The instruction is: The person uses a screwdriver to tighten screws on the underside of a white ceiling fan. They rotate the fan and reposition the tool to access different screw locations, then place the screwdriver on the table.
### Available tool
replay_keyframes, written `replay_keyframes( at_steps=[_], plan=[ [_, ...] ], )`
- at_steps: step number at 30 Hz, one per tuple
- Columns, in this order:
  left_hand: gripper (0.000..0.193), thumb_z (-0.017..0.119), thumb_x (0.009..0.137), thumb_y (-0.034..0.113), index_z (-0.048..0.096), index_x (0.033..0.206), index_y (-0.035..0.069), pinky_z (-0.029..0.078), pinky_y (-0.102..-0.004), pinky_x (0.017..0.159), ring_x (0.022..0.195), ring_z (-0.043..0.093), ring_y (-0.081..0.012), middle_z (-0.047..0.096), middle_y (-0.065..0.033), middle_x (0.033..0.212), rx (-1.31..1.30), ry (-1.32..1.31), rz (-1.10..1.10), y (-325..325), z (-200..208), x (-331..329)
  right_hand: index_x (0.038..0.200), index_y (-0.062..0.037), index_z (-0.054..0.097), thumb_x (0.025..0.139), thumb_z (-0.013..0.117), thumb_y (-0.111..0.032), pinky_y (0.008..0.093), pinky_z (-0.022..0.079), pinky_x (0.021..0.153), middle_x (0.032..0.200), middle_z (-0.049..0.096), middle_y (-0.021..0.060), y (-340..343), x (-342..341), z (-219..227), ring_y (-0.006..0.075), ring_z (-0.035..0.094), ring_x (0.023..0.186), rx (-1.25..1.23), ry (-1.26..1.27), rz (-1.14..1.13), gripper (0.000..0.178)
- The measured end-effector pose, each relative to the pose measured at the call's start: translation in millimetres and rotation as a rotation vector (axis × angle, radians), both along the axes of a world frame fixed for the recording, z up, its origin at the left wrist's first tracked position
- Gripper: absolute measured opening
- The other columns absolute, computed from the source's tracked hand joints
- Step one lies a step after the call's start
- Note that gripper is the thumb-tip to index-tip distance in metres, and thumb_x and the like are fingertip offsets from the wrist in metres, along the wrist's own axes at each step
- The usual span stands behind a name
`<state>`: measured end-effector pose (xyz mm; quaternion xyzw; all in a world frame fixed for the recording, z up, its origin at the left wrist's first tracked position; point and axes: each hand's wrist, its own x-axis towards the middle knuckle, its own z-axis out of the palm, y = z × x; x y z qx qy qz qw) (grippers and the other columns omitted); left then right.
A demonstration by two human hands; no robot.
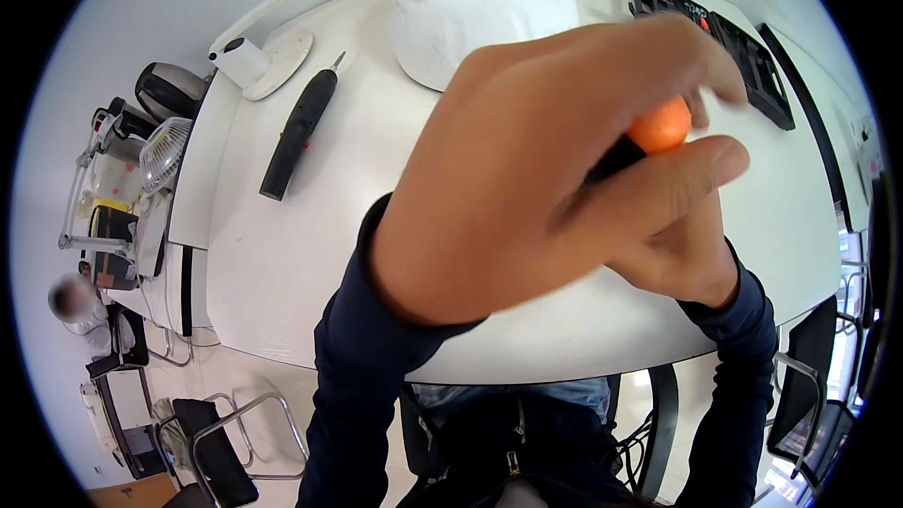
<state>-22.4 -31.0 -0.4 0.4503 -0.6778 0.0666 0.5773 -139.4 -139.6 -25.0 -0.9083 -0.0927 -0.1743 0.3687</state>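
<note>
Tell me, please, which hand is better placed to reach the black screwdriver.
Probably the left hand: it is nearer the black screwdriver, while the right hand is farther right, partly hidden. However, the left curls around an orange-and-black object and may need freeing first.

Bright orange at the tip, black behind, on the round-ended handle [661, 125]. Plain white across the table [282, 292]. Black, red-marked, silvery at the point, on the slim screwdriver [299, 134] toward the left edge. Likewise plain white on the domed housing [442, 28] at the far edge. Black, spotted with red, on the flat case [757, 66] at the far right corner. Solid navy on the long sleeves [353, 386].
</note>
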Motion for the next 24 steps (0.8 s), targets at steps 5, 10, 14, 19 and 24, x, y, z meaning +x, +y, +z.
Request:
replay_keyframes(
  at_steps=[5, 10, 14, 19, 24],
  plan=[
    [0.034, 0.051, 0.086, 0.017, 0.049, 0.113, -0.003, 0.039, -0.029, 0.084, 0.097, 0.055, -0.0184, 0.059, -0.0126, 0.103, 0.184, 0.001, 0.218, 22, 11, 28, 0.102, 0.0024, 0.051, 0.075, 0.065, -0.01, 0.0246, 0.047, 0.062, 0.083, 0.06, 0.0103, -2, -2, 20, 0.0136, 0.06, 0.067, 0.184, -0.164, -0.181, 0.033],
    [0.031, 0.059, 0.078, 0.037, 0.057, 0.099, 0.013, 0.041, -0.0315, 0.049, 0.052, 0.054, -0.0234, 0.054, -0.0034, 0.053, 0.737, -0.414, 0.932, 14, -54, 49, 0.105, 0.0008, 0.048, 0.08, 0.06, -0.03, 0.0164, 0.04, 0.045, 0.071, 0.062, 0.0092, -25, -9, 31, 0.0079, 0.053, 0.05, 0.08, -0.502, -0.378, 0.042],
    [0.045, 0.057, 0.074, 0.048, 0.054, 0.109, 0.02, 0.04, -0.0329, 0.051, 0.058, 0.056, -0.0222, 0.057, -0.0058, 0.062, 0.803, -0.442, 0.9, -3, -86, 35, 0.093, -0.0011, 0.052, 0.074, 0.067, -0.017, 0.0318, 0.053, 0.063, 0.09, 0.06, 0.0121, -26, -20, 40, 0.0212, 0.064, 0.068, 0.22, -0.454, -0.364, 0.029],
    [0.047, 0.058, 0.07, 0.043, 0.052, 0.112, 0.021, 0.041, -0.0353, 0.054, 0.066, 0.058, -0.0224, 0.06, -0.0065, 0.071, 1.002, -0.369, 0.903, -13, -89, 33, 0.092, 0.0001, 0.052, 0.073, 0.068, -0.014, 0.029, 0.052, 0.062, 0.091, 0.059, 0.0128, -23, -21, 41, 0.0208, 0.064, 0.067, 0.246, -0.448, -0.341, 0.028],
    [0.046, 0.057, 0.069, 0.038, 0.052, 0.111, 0.02, 0.043, -0.0361, 0.056, 0.068, 0.058, -0.023, 0.06, -0.0071, 0.072, 1.003, -0.338, 0.901, -10, -90, 31, 0.099, 0.0021, 0.049, 0.076, 0.064, -0.017, 0.0202, 0.043, 0.051, 0.076, 0.061, 0.0105, -15, -16, 40, 0.0118, 0.056, 0.055, 0.205, -0.433, -0.344, 0.034]
  ],
)
